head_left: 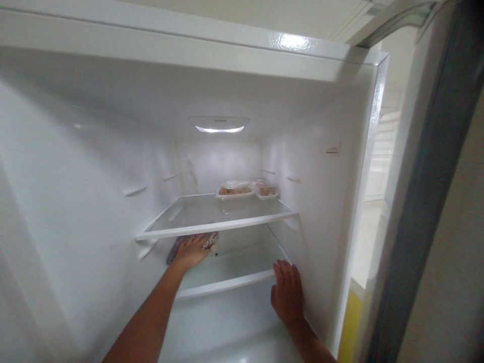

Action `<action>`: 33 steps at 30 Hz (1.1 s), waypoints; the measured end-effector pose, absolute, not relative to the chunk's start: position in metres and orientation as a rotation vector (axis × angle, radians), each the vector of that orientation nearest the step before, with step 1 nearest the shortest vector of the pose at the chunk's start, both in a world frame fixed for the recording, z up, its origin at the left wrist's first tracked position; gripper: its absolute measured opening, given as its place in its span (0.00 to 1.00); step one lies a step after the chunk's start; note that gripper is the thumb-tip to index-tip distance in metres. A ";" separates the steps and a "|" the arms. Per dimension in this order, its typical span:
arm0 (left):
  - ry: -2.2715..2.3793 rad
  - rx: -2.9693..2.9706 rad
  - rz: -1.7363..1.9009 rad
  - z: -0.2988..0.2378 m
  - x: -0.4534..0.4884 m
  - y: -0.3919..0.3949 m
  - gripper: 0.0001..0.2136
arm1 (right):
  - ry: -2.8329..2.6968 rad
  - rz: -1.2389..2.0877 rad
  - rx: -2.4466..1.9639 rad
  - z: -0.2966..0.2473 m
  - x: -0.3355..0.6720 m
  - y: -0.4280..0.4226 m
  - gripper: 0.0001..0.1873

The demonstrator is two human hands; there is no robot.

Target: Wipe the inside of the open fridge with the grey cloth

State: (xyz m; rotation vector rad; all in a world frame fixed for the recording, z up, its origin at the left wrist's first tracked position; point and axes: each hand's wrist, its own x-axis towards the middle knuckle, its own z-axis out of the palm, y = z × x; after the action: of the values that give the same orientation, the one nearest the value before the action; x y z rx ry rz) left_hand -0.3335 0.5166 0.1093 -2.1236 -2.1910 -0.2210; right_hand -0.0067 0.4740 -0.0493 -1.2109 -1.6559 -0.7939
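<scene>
My left hand [193,252] reaches in under the upper glass shelf [196,214], palm down over a dark and white patterned cloth [174,251]. The fingers hold the cloth against the left side of the lower glass shelf [234,264]; the cloth shows on both sides of the hand. At the lower shelf's front right corner, my right hand [288,292] has its fingers bent over the white front edge, close to the side wall. The thumb is folded lower down at its left.
Two wrapped food trays, one larger [235,189] and one smaller [266,189], sit at the back of the upper shelf. A lit lamp [220,126] is on the fridge ceiling. Small shelf ledges [135,190] jut from the walls. The open door [423,201] stands at the right.
</scene>
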 end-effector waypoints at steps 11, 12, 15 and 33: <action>-2.224 -2.227 -0.179 0.110 -0.257 0.534 0.29 | -1.592 -0.692 -1.264 -0.047 -0.024 0.470 0.30; -2.203 -2.248 -0.191 0.109 -0.239 0.536 0.29 | -1.585 -0.676 -1.267 -0.046 -0.025 0.469 0.30; -2.113 -2.346 -0.219 0.104 -0.174 0.542 0.30 | -1.541 -0.625 -1.284 -0.046 -0.028 0.468 0.30; -1.823 -2.707 -0.303 0.094 -0.113 0.477 0.30 | -1.547 -0.679 -1.258 -0.060 -0.021 0.472 0.31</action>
State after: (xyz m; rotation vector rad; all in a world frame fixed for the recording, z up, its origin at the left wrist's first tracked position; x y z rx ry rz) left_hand -0.1127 0.4770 0.0939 -2.7072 -1.8230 -0.3028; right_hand -0.0209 0.4721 -0.0596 -1.2580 -1.5470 -0.6787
